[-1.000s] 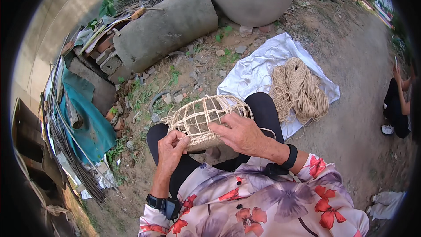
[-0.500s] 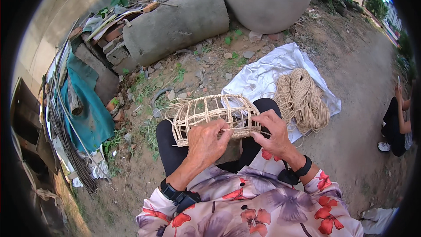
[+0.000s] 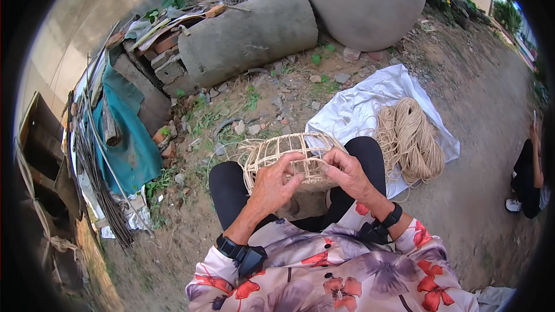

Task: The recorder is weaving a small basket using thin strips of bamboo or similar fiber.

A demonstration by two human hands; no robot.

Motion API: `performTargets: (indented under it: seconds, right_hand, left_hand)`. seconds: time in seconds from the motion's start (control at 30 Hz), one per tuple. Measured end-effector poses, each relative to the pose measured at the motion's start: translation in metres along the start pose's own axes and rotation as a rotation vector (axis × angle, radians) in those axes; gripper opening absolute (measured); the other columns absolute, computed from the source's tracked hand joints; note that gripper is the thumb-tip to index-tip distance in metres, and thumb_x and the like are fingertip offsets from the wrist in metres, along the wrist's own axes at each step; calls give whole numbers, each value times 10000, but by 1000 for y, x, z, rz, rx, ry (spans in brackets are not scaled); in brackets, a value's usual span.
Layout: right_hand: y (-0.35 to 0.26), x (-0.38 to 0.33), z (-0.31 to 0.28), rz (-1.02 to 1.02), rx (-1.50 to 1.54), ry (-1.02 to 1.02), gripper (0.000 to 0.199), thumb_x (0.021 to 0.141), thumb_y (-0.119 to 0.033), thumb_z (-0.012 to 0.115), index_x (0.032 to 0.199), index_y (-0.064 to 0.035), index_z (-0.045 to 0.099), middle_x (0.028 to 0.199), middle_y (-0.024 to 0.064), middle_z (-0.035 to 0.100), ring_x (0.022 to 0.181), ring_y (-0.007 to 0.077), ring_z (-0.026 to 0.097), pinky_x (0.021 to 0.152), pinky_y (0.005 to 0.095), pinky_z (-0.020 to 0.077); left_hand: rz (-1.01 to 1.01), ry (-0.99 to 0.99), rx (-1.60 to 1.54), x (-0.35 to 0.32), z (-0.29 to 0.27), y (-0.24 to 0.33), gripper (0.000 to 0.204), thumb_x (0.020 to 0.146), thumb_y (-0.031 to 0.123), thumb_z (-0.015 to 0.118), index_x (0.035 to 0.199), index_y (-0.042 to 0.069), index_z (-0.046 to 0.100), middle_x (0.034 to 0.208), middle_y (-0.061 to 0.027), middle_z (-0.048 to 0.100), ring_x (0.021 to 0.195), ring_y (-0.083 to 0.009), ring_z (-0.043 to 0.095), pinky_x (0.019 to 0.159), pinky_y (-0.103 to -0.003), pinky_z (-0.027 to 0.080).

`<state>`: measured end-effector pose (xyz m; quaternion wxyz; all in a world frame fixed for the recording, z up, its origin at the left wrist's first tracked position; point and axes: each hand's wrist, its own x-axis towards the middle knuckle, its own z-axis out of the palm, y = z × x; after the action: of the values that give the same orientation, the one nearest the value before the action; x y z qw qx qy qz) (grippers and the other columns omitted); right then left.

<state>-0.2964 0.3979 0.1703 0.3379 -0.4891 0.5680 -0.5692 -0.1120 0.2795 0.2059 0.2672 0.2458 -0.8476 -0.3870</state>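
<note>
Left hand (image 3: 272, 185) pinches strands on the near side of woven cane basket frame (image 3: 289, 159); right hand (image 3: 347, 174) grips its right end. Frame rests across the knees. Cord coil (image 3: 409, 141) at 2 o'clock on white sheet (image 3: 358, 107). Concrete cylinder (image 3: 245, 34) at 11.

We are outdoors in a rough yard: bare dirt ground (image 3: 462, 219) strewn with stones and weeds, a concrete cylinder (image 3: 248, 34) beside stacked bricks (image 3: 165, 63), a teal tarp (image 3: 130, 138) over scrap, and a white sheet (image 3: 358, 110) spread under coiled rope (image 3: 410, 141).
</note>
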Motion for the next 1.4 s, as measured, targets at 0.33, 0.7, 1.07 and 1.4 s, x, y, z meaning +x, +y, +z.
performTargets:
  seconds: [0.33,0.7,1.07,1.4]
  right_hand:
    - [-9,-3,-5,67,287,50,197,911,-96,640,1094,-22,637,778,-47,573,700,25,512,656,190,404]
    - [-7,7,3,-158,-291,141,152,867,-41,634,1014,-10,661,829,49,591,713,120,561,655,258,452]
    - [-11,6,1,-267,-460,101,208,812,-5,600,1005,-41,669,845,110,576,735,273,601,663,350,480]
    - [-5,0,-2,-301,-439,117,278,805,93,504,1018,-17,644,860,118,581,783,270,604,713,330,476]
  left_hand:
    - [278,229,469,6,-23,-38,249,800,-25,601,1021,83,631,867,-74,621,633,-216,644,570,-354,510]
    - [-148,-109,-114,-7,-56,-51,100,844,96,686,914,36,649,739,31,507,607,-77,455,557,-240,391]
    - [111,85,362,-25,-88,-48,165,815,90,711,961,53,644,1090,-49,578,735,-140,539,647,-280,456]
    - [204,-51,89,7,-17,-13,145,812,-11,638,949,25,664,805,-78,648,651,-165,599,595,-311,470]
